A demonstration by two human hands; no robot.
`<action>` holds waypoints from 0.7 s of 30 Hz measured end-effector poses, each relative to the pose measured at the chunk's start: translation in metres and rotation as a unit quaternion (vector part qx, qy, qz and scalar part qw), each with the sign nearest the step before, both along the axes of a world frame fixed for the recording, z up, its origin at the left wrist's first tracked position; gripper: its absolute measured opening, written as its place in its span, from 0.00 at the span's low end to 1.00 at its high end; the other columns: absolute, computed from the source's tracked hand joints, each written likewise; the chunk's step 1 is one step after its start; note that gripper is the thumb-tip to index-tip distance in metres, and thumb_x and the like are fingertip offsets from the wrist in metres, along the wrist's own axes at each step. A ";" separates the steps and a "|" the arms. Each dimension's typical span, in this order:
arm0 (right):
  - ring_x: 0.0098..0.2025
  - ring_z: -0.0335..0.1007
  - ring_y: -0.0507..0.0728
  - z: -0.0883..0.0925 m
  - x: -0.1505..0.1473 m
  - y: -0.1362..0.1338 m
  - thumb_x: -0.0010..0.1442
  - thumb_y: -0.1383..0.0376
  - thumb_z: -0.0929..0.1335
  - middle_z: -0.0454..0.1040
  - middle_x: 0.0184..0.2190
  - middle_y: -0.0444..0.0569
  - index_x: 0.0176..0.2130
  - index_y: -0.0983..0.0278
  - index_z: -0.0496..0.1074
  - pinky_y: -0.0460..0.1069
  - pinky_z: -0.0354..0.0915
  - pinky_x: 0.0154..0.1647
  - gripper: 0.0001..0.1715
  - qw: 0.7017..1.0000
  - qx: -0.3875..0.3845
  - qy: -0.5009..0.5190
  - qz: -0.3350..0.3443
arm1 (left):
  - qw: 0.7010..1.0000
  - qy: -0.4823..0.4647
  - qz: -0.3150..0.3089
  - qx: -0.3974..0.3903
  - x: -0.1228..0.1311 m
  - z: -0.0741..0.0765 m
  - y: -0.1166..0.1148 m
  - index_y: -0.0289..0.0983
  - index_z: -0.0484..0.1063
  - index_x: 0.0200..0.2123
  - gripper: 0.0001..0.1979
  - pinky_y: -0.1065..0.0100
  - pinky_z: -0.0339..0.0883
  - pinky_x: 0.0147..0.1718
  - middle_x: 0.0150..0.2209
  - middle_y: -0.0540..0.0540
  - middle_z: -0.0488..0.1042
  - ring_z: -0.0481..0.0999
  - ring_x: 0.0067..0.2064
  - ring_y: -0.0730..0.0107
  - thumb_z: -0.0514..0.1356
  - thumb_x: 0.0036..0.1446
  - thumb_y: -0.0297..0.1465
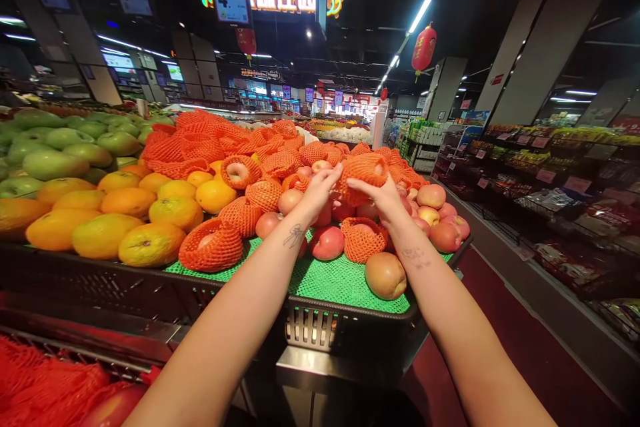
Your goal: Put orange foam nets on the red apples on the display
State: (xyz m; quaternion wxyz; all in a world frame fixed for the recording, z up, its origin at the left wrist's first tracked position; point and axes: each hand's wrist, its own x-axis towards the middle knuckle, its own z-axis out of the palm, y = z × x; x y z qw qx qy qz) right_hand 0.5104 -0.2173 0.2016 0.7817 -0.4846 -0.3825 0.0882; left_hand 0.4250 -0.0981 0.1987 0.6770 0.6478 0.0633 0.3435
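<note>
My left hand (324, 191) and my right hand (376, 192) are raised over a heap of apples. Between them is an orange foam fruit net (364, 171). My right hand is wrapped round its near side, thumb pointing left. Curled fingers of my left hand meet the net's left edge. Whether an apple sits inside this net is hidden. Below lie a netted apple (364, 239), a bare red apple (328, 243) and a brownish-red apple (385, 275) near the front edge, on a green mesh liner (327, 283).
Left of the apples lie oranges (129, 202) and green apples (55, 163). Loose orange nets (200, 140) are piled behind. A black crate rim (350, 309) edges the display. Packaged goods fill shelves (550, 180) at right; red netting (45, 380) shows lower left.
</note>
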 end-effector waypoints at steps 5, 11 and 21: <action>0.43 0.75 0.59 0.010 0.001 -0.006 0.48 0.49 0.78 0.79 0.39 0.48 0.44 0.61 0.75 0.53 0.76 0.41 0.28 0.978 0.079 0.190 0.021 | 0.962 0.084 0.114 0.234 -0.010 0.001 0.016 0.39 0.68 0.32 0.12 0.65 0.71 0.35 0.32 0.47 0.76 0.76 0.33 0.65 0.68 0.55 0.37; 0.42 0.72 0.62 0.010 0.019 -0.018 0.48 0.28 0.68 0.75 0.35 0.53 0.44 0.61 0.71 0.53 0.71 0.38 0.45 0.984 0.014 0.171 0.035 | 0.886 0.208 0.010 0.413 -0.020 -0.009 0.022 0.41 0.72 0.17 0.25 0.50 0.66 0.60 0.34 0.42 0.79 0.74 0.56 0.37 0.80 0.13 0.39; 0.39 0.71 0.59 0.003 0.025 -0.011 0.50 0.29 0.66 0.76 0.40 0.54 0.47 0.60 0.69 0.51 0.68 0.33 0.44 0.971 0.029 0.225 0.070 | 0.619 0.513 0.003 0.594 -0.018 -0.012 -0.019 0.36 0.76 0.62 0.61 0.24 0.29 0.68 0.78 0.31 0.36 0.22 0.74 0.17 0.82 0.15 0.37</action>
